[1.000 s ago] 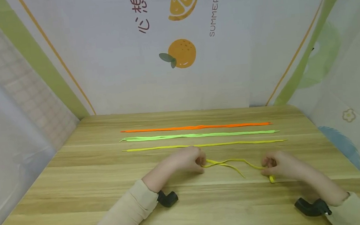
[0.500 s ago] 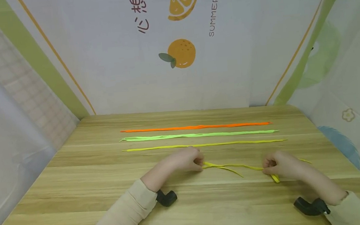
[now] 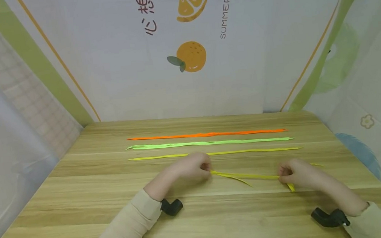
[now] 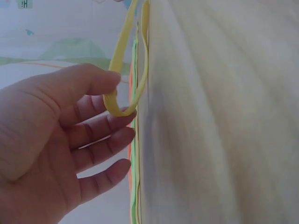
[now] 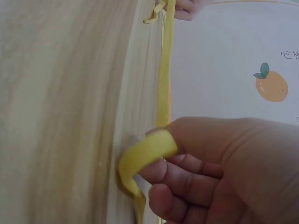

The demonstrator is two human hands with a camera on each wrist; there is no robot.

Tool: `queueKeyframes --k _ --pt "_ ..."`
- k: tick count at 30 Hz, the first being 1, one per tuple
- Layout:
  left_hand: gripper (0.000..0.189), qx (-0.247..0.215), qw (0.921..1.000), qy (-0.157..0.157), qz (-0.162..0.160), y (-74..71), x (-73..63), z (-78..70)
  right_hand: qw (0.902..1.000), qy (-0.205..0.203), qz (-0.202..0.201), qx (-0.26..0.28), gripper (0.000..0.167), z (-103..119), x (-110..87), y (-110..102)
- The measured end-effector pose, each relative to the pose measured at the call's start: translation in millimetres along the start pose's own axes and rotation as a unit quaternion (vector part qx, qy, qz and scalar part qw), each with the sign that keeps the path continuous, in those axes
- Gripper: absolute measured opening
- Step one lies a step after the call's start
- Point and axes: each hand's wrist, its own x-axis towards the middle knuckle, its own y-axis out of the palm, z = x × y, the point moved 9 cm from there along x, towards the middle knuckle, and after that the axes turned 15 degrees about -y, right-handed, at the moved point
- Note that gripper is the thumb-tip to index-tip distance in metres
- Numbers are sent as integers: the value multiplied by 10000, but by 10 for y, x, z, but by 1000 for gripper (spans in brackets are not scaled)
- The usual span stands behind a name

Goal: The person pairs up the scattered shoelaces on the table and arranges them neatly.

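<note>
A flat yellow shoelace (image 3: 250, 175) is stretched between both hands above the table. My left hand (image 3: 193, 167) pinches it between thumb and forefinger; in the left wrist view the lace (image 4: 124, 46) makes a loop there, and the other fingers are loosely bent. A loose end hangs from this hand toward the right. My right hand (image 3: 300, 175) pinches the lace farther right. In the right wrist view a curl of lace (image 5: 147, 151) bends over the thumb and trails down. Another piece shows behind the right hand.
Beyond the hands, a yellow shoelace (image 3: 247, 151), a green shoelace (image 3: 213, 142) and an orange shoelace (image 3: 178, 136) lie straight and roughly parallel on the wooden table (image 3: 220, 226). A printed curtain (image 3: 121, 64) stands behind the table.
My left hand has moved slightly left, and the sagging lace between the hands has become straight. The right hand has barely moved; a lace end now shows behind it.
</note>
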Motion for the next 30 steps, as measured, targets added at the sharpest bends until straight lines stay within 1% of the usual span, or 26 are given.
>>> queueKeyframes --k 2,6,10,12,17,21,24,27,30 --pt "16 -81 9999 25 -71 -39 -2 3 10000 -8 5 15 9 -4 0 -3" --pt "15 -254 9994 180 -168 -110 -19 -9 10000 33 5 34 5 -6 -5 -21" --pt "16 -434 9985 285 -153 -154 -38 -3 9999 120 29 81 13 -9 -21 -33" --pt "15 -539 9981 279 -105 -164 -45 15 9999 123 55 94 15 -6 -24 -36" --pt "9 -701 9974 186 9 -188 -73 71 9999 36 89 121 12 29 -10 -44" --pt "2 -496 9987 116 -23 -216 -100 117 9999 -13 106 109 11 45 -6 -55" --pt "5 -230 9997 91 -54 -241 -127 138 9999 -49 94 60 12 41 -13 -63" --pt "5 -136 9999 4 -69 -272 -161 180 10000 10 46 54 12 26 -19 -70" --pt "7 -202 9998 -30 -80 -299 -207 237 9999 92 0 55 12 6 -28 -82"
